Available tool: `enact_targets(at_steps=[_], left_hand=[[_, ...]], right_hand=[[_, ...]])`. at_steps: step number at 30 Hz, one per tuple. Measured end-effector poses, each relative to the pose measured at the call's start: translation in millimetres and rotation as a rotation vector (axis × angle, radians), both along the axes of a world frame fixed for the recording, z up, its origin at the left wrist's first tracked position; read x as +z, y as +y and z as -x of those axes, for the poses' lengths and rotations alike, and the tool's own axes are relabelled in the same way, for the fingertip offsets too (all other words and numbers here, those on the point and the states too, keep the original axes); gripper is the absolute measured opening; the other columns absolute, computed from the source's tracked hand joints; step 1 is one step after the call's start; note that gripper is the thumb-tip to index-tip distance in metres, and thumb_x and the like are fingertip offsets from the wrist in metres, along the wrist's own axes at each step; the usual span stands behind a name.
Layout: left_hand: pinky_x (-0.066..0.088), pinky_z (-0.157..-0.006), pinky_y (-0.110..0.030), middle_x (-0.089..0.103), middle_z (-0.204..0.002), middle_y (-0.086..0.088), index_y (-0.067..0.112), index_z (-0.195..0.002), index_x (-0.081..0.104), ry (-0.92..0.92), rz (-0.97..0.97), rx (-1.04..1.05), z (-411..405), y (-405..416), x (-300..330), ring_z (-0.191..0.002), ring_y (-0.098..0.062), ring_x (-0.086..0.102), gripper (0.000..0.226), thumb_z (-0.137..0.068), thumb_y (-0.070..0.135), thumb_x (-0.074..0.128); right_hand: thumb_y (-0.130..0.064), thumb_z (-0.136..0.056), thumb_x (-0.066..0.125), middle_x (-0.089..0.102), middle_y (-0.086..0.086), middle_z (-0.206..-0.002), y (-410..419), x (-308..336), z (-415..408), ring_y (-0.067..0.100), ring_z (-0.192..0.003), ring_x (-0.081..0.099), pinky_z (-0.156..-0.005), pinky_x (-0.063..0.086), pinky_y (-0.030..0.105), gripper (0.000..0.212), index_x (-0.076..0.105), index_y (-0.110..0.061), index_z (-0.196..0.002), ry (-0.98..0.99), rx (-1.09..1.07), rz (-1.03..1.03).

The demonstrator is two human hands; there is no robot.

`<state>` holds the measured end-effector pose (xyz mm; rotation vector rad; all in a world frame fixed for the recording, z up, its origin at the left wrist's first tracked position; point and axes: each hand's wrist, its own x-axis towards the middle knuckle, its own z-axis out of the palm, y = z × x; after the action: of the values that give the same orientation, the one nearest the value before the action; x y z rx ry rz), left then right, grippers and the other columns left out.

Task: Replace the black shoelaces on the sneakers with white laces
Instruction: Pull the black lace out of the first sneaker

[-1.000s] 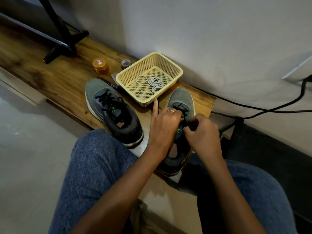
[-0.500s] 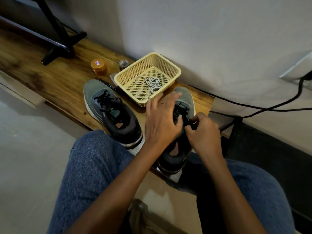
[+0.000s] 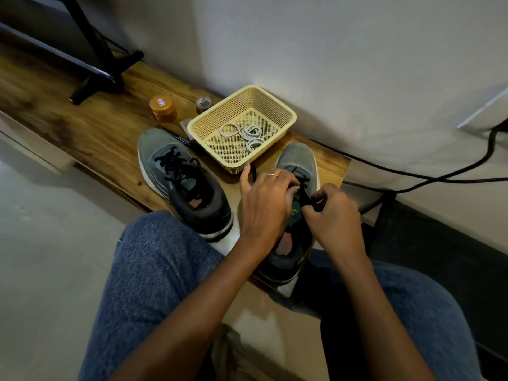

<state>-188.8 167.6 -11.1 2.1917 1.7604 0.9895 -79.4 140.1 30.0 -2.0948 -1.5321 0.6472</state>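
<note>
Our left hand [image 3: 264, 204] is curling over the laced throat of the right sneaker [image 3: 295, 210], pinching its black lace [image 3: 303, 192], with one loose end [image 3: 253, 171] rising beside the forefinger. Our right hand [image 3: 334, 218] is pinching the same lace at the shoe's right edge. From the head view we are counting two grey sneakers on the wooden bench [image 3: 90, 125]: the left sneaker [image 3: 181, 180] is sitting untouched with its black lacing [image 3: 173, 163] in place. One cream basket [image 3: 242, 127], just beyond the shoes, is holding the white laces [image 3: 247, 133], coiled in loops we cannot count surely. One orange jar [image 3: 163, 108] is carrying a small label too blurred to read. Our hands are hiding most of the right sneaker's tongue; its green print is showing only partly and stays unreadable. One black cable [image 3: 412, 174] is trailing off right.
</note>
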Motion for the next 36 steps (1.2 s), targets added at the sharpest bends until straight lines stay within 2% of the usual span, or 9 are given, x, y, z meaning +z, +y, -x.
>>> enact_targets(at_steps=[7, 10, 14, 18, 21, 26, 29, 33, 36], left_hand=[[0.048, -0.085, -0.024, 0.060, -0.097, 0.011, 0.022, -0.095, 0.055, -0.726, 0.193, 0.331, 9, 7, 16, -0.091, -0.007, 0.056, 0.009, -0.093, 0.013, 0.056], [0.042, -0.098, -0.045, 0.060, -0.102, 0.011, 0.028, -0.103, 0.052, -0.537, 0.232, 0.288, 8, 5, 13, -0.102, -0.016, 0.056, 0.015, -0.090, 0.022, 0.056], [0.013, -0.112, -0.048, 0.047, -0.141, 0.009, 0.032, -0.127, 0.050, -0.061, 0.161, 0.063, 4, 4, 9, -0.136, -0.019, 0.032, 0.049, -0.080, 0.032, 0.062], [0.010, -0.106, -0.048, 0.056, -0.136, 0.007, 0.033, -0.095, 0.072, 0.236, 0.076, -0.031, 6, 5, -2, -0.137, -0.024, 0.033, 0.022, -0.073, 0.036, 0.075], [0.014, -0.102, -0.046, 0.065, -0.120, 0.011, 0.031, -0.084, 0.074, 0.233, 0.044, -0.014, 7, 6, -5, -0.128, -0.021, 0.044, 0.010, -0.076, 0.037, 0.075], [0.031, -0.094, -0.036, 0.068, -0.101, 0.010, 0.025, -0.091, 0.068, -0.025, 0.115, -0.009, 1, 1, 2, -0.098, -0.015, 0.059, 0.005, -0.087, 0.027, 0.065], [0.048, -0.074, -0.033, 0.066, -0.098, 0.007, 0.021, -0.094, 0.064, -0.284, 0.171, 0.052, 2, -1, 7, -0.090, -0.013, 0.061, 0.004, -0.092, 0.022, 0.061], [0.053, -0.071, -0.027, 0.065, -0.092, 0.007, 0.020, -0.093, 0.057, -0.756, 0.284, 0.254, 6, 7, 11, -0.082, -0.010, 0.067, 0.004, -0.094, 0.016, 0.057], [0.054, -0.070, -0.037, 0.063, -0.089, 0.007, 0.022, -0.096, 0.056, -0.745, 0.323, 0.296, 7, 7, 12, -0.080, -0.017, 0.066, 0.003, -0.093, 0.020, 0.056]], right_hand=[[-0.017, -0.085, 0.062, 0.062, 0.007, -0.083, 3, -1, -3, 0.026, -0.074, 0.061, -0.065, 0.055, 0.040, 0.010, 0.057, -0.012, -0.092, 0.017, -0.023, 0.043], [-0.018, -0.085, 0.062, 0.063, 0.007, -0.087, 2, -1, -3, 0.024, -0.077, 0.060, -0.065, 0.052, 0.036, 0.010, 0.058, -0.013, -0.093, 0.000, -0.019, 0.047], [-0.019, -0.085, 0.063, 0.063, 0.006, -0.088, 3, -1, -2, 0.024, -0.079, 0.060, -0.066, 0.053, 0.038, 0.011, 0.058, -0.013, -0.092, 0.002, -0.005, 0.028], [-0.020, -0.083, 0.062, 0.063, 0.006, -0.084, 3, 0, -1, 0.025, -0.077, 0.060, -0.066, 0.054, 0.041, 0.011, 0.057, -0.012, -0.089, 0.012, -0.004, 0.036], [-0.018, -0.083, 0.063, 0.062, 0.005, -0.083, 3, -1, 0, 0.024, -0.076, 0.059, -0.065, 0.053, 0.039, 0.010, 0.058, -0.013, -0.089, 0.012, 0.007, 0.039], [-0.018, -0.083, 0.064, 0.062, 0.005, -0.084, 3, 0, -1, 0.023, -0.077, 0.059, -0.066, 0.054, 0.040, 0.009, 0.059, -0.013, -0.089, 0.038, 0.008, 0.038], [-0.017, -0.083, 0.064, 0.063, 0.007, -0.084, 4, -1, -3, 0.025, -0.076, 0.061, -0.067, 0.056, 0.045, 0.009, 0.059, -0.014, -0.088, 0.052, -0.007, 0.037], [-0.018, -0.083, 0.065, 0.064, 0.008, -0.087, 4, -1, -8, 0.026, -0.078, 0.060, -0.070, 0.055, 0.041, 0.009, 0.058, -0.015, -0.088, 0.033, -0.032, 0.043], [-0.018, -0.082, 0.065, 0.063, 0.007, -0.087, 4, -1, -7, 0.025, -0.078, 0.060, -0.070, 0.055, 0.043, 0.010, 0.058, -0.015, -0.088, 0.026, -0.030, 0.047]])
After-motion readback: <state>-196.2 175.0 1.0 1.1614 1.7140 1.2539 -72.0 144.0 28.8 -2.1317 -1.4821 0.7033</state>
